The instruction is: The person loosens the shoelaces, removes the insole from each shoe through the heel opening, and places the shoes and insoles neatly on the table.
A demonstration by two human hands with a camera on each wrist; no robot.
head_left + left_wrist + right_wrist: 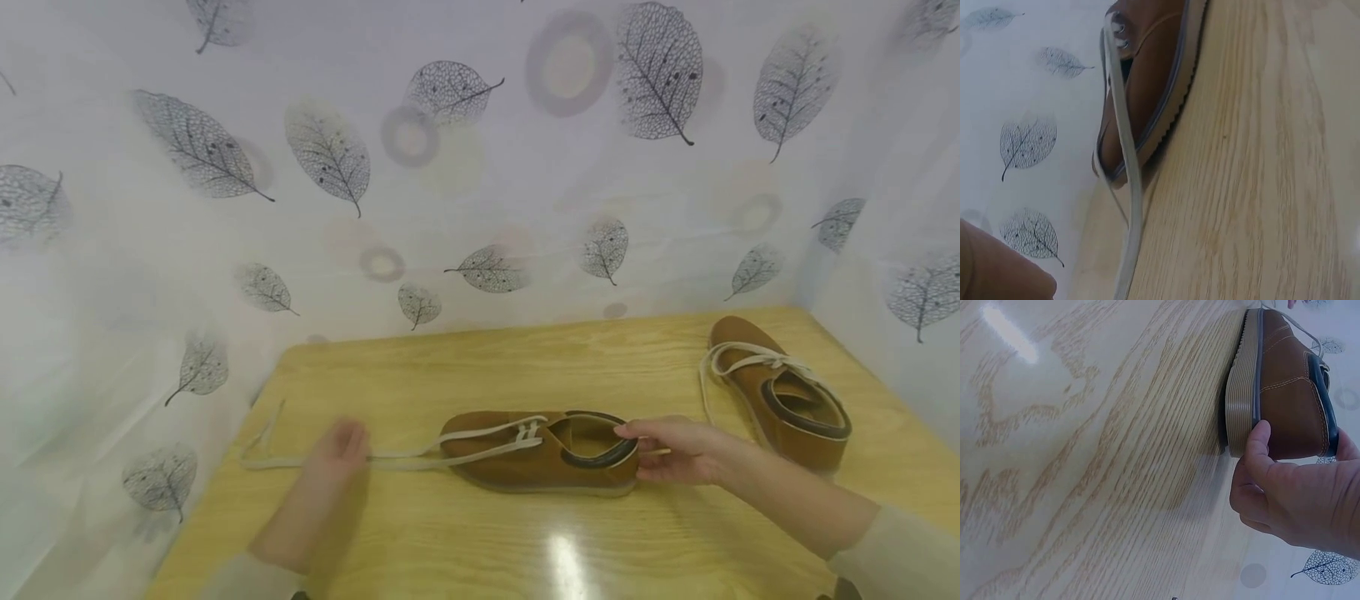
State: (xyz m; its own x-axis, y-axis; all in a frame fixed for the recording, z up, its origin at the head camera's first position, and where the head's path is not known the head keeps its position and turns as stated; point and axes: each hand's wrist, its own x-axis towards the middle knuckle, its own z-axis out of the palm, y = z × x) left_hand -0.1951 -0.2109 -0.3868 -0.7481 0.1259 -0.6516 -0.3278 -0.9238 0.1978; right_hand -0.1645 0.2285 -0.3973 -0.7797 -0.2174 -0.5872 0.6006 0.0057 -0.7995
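A brown leather shoe (pixel 495 476) with a dark padded collar lies lengthwise on the table, toe to the left. Its pale laces (pixel 411 464) stretch from the eyelets past the toe to my left hand (pixel 341 450), which grips them; motion blurs this hand, and the loose ends trail beyond it. In the left wrist view a lace (pixel 1124 125) runs down over the toe, with part of a finger (pixel 1004 269) at the lower left. My right hand (pixel 681 450) holds the shoe's heel, one digit at the collar rim and others against the back, also seen on the heel (pixel 1291 428) in the right wrist view.
A matching brown shoe (pixel 798 437) stands at the right of the wooden table (pixel 465 542), its laces draped over the side. Pale leaf-printed sheeting (pixel 487 183) rises along the table's back and sides.
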